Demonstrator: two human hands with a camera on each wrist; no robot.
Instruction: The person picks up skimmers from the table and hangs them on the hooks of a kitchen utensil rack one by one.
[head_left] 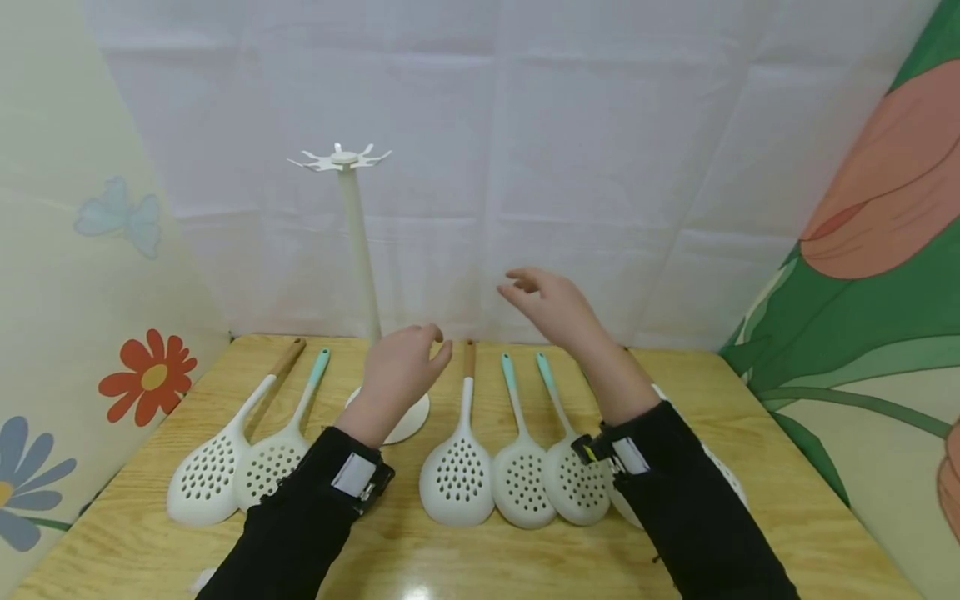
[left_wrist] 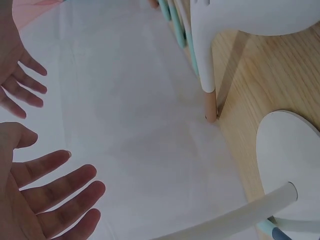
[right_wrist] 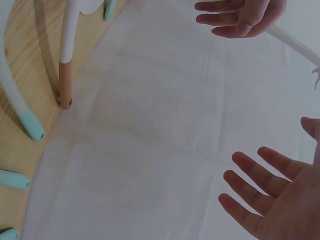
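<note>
My left hand (head_left: 405, 367) hovers above the round base (head_left: 408, 421) of a white hook stand (head_left: 358, 250), fingers relaxed and holding nothing. To its right, my right hand (head_left: 543, 304) is raised higher over the table, fingers spread, also empty. Several white slotted spoons lie flat in a row: two on the left (head_left: 206, 479), three in the middle (head_left: 457, 479), one partly hidden under my right sleeve (head_left: 723, 471). The left wrist view shows my open left palm (left_wrist: 45, 200), the stand base (left_wrist: 290, 165) and a wooden-tipped handle (left_wrist: 210, 100). My open right palm (right_wrist: 270, 205) fills the right wrist view's corner.
The wooden table (head_left: 787, 500) is closed in by a white cloth backdrop (head_left: 600, 167) and flowered side panels (head_left: 90, 292). The stand's hook crown (head_left: 343, 158) carries nothing. Teal handle tips (right_wrist: 32, 125) lie near the table's back edge.
</note>
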